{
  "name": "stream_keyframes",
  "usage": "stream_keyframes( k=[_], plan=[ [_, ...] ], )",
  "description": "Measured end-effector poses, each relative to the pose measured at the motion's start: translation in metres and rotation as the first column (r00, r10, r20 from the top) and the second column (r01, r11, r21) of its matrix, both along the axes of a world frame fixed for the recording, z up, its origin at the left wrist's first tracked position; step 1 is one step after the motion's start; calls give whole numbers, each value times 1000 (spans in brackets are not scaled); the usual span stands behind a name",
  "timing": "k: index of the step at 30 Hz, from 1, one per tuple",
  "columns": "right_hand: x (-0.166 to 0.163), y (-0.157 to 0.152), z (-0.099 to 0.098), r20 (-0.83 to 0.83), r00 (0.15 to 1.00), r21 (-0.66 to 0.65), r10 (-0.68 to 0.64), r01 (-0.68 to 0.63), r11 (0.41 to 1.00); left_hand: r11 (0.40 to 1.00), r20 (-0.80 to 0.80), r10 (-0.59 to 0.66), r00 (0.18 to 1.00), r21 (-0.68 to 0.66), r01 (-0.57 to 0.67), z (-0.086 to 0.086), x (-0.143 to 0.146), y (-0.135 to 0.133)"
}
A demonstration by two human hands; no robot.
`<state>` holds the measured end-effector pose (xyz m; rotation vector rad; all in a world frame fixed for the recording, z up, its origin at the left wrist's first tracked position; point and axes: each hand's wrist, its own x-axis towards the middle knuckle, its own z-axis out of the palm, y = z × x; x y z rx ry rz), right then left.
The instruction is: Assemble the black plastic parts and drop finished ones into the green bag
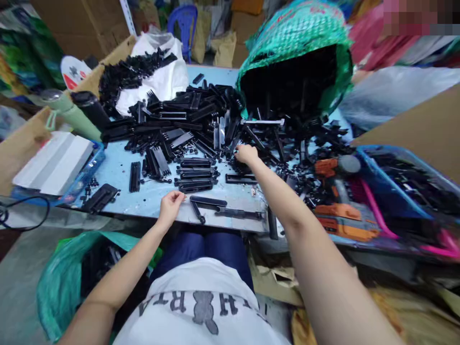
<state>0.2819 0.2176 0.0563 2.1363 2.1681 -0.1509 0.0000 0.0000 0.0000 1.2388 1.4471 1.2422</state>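
Observation:
My left hand (pixel 171 206) is at the table's front edge with thumb and fingers pinched together; whatever is between them is too small to make out. Just right of it lies a folding black plastic piece (pixel 207 201) opened at an angle, beside a long black strip-shaped part (pixel 240 213). My right hand (pixel 246 154) reaches into the middle of the table, fingertips closed at the edge of a heap of black plastic parts (pixel 194 112). What it grips, if anything, is hidden. Between the hands several slim black assemblies (pixel 197 175) lie in a neat row.
A green woven sack (pixel 294 28) spills black parts at the back. An orange-and-grey power drill (pixel 338 211) lies right, beside a blue bin (pixel 402 177) of parts. A green bottle (pixel 72 112) and white box (pixel 53 163) stand left; a green bag (pixel 59 282) sits below the edge.

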Motion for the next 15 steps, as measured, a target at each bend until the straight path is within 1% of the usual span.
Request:
stream_keyframes(
  k=[2, 3, 4, 5, 6, 7, 8, 9, 10, 11, 12, 13, 15],
  plan=[
    [-10, 5, -2, 1, 1000, -1, -29, 29, 1000, 996, -136, 74, 988, 66, -65, 7, 0, -7],
    [-14, 6, -3, -1, 999, 1, -42, 42, 999, 992, -210, 85, 974, 112, -62, 11, 1, -11],
    [-16, 7, -3, -5, 998, 4, -55, 55, 998, 986, -290, 80, 954, 163, -33, 16, 4, -16],
    [-17, 8, -4, -10, 998, 9, -69, 69, 998, 974, -379, 67, 923, 224, 22, 20, 8, -22],
    [-17, 8, -5, -16, 997, 15, -81, 81, 997, 954, -470, 36, 882, 278, 110, 25, 14, -28],
    [-15, 7, -5, -19, 996, 19, -89, 89, 996, 923, -566, -13, 824, 310, 227, 30, 21, -34],
    [-13, 6, -5, -25, 995, 28, -96, 96, 995, 882, -666, -69, 743, 308, 358, 33, 29, -40],
    [-10, 5, -5, -43, 994, 47, -103, 105, 993, 834, -759, -119, 640, 273, 479, 35, 38, -45],
    [-7, 4, -3, -75, 991, 77, -111, 116, 990, 790, -836, -151, 527, 218, 572, 35, 47, -49],
    [-3, 2, -2, -122, 986, 120, -112, 127, 985, 759, -892, -159, 424, 164, 630, 33, 56, -51],
    [-1, 0, 1, -183, 978, 173, -101, 133, 976, 745, -927, -150, 344, 123, 656, 30, 65, -52],
    [2, -2, 5, -252, 965, 234, -74, 135, 963, 747, -948, -130, 291, 100, 657, 25, 73, -52],
    [3, -12, 14, -379, 925, 354, 27, 118, 928, 781, -965, -88, 248, 88, 619, 16, 88, -50]
  ],
)
